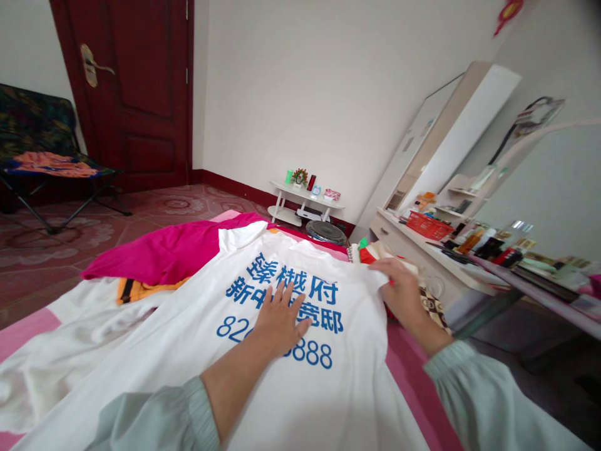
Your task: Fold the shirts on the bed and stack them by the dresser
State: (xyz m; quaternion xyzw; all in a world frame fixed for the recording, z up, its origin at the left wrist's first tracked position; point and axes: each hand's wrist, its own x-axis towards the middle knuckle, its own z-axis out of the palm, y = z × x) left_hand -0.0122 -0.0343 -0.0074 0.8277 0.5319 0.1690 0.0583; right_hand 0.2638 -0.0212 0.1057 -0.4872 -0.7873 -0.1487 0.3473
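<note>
A white T-shirt (300,388) with blue Chinese characters and digits lies spread over the bed in front of me, its collar end away from me. My left hand (280,319) rests flat on the print, fingers spread, covering some characters and digits. At the shirt's right shoulder, my right hand (399,289) pinches the white sleeve cloth between thumb and fingers. Beneath the shirt's far left side lie a magenta garment (164,254), a strip of orange cloth (145,290) and a rumpled white garment (89,351).
A dressing table (422,263) with a red basket (428,225) and several bottles stands at the right. A low white stand (305,199) is by the far wall. A folding chair (42,134) with orange cloth sits left, near the dark red door (136,88).
</note>
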